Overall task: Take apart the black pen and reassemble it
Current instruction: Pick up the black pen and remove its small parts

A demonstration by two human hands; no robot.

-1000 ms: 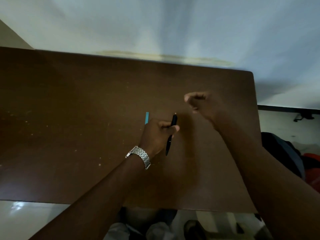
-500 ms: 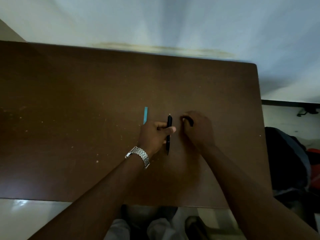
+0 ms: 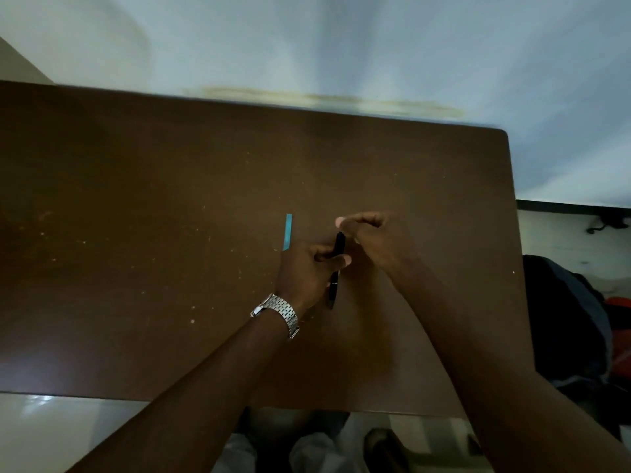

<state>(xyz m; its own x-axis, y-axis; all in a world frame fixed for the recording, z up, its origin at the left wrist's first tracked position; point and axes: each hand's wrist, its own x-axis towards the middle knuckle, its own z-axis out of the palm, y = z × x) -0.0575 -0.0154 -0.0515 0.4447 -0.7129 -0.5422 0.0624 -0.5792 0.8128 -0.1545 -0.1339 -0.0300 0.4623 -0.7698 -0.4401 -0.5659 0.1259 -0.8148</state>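
Left hand (image 3: pixel 307 271), the one with the silver watch (image 3: pixel 278 314) on its wrist, is pinching the black pen (image 3: pixel 336 268) around its middle, thumb over the barrel. Pen's held roughly lengthwise, pointing toward the far edge of the brown table (image 3: pixel 136 216). Right hand (image 3: pixel 374 240) is right at the pen's far end, fingers curled, fingertips (image 3: pixel 341 220) just above the tip. Can't tell if it's holding any part. A small light-blue strip (image 3: pixel 288 231) lies flat on the table just left of the hands, around the middle.

Dim, soft picture; wide-angle bending at edges; faint glare perhaps on floor, lower left.
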